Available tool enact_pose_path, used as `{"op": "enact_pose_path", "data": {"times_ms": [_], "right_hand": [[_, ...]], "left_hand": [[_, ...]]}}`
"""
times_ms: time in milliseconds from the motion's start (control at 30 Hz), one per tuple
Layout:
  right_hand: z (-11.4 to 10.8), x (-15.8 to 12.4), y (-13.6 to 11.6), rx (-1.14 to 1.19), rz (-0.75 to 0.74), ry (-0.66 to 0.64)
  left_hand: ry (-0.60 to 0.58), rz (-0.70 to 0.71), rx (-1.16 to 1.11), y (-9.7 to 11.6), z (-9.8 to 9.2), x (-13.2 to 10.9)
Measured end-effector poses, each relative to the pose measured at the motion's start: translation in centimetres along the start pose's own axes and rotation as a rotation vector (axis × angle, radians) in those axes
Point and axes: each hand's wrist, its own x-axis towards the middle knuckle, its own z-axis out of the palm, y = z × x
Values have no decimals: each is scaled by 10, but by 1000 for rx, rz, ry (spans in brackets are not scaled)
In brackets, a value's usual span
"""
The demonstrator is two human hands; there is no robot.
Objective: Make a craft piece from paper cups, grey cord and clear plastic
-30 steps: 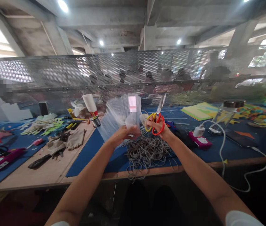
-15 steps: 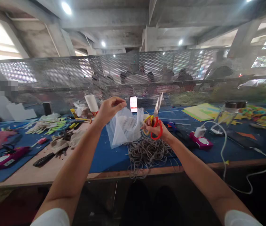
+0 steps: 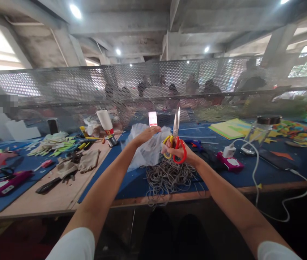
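My right hand (image 3: 187,153) grips scissors (image 3: 179,156) with one red and one yellow handle. Their blades point up and stand slightly apart. My left hand (image 3: 148,135) reaches over crumpled sheets of sheer white mesh (image 3: 142,156), fingers stretched flat; whether it touches the mesh I cannot tell. Below both hands lies a tangled heap of grey cord (image 3: 169,178), with some loops hanging at the table edge. A lit phone (image 3: 152,118) stands upright just behind the mesh.
To the left are work gloves (image 3: 89,160), a pink glue gun (image 3: 0,160), a purple power strip (image 3: 7,183) and paper cups (image 3: 105,121). Rightward stand another purple socket block (image 3: 230,162), a white cable (image 3: 258,162), a glass jar (image 3: 255,135) and coloured paper (image 3: 230,128). A perforated metal screen (image 3: 142,85) runs behind.
My left hand has moved right and down over the mesh, its fingers flattening from a curled pose. The scissors have shifted slightly left and turned more upright.
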Motion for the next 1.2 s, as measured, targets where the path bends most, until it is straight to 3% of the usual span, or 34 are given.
{"op": "enact_pose_path", "data": {"times_ms": [133,267,433,500,567,633,700,900,1033,1200], "right_hand": [[-1,-1,1,31,-7,-58],[1,-1,-2,61,-10,-64],[2,-1,-5,55,-14,-57],[0,-1,-3,39,-14,-31],[-3,0,0,35,-23,8],[-7,1,2,44,-35,54],[-9,2,3,32,-43,95],[-6,6,2,-30,21,227],[-5,12,6,-64,62,315],[-13,21,9,-66,25,518]], "left_hand": [[60,-57,9,-2,12,0],[150,-117,239,-4,17,1],[94,-127,317,-12,18,1],[187,-147,294,-16,15,-2],[351,-137,254,-19,9,-7],[495,-48,160,-19,0,-15],[556,45,80,-19,-11,-25],[569,30,-250,-16,-24,-47],[545,17,-491,-9,-11,-54],[416,-40,-642,6,11,-58]]}}
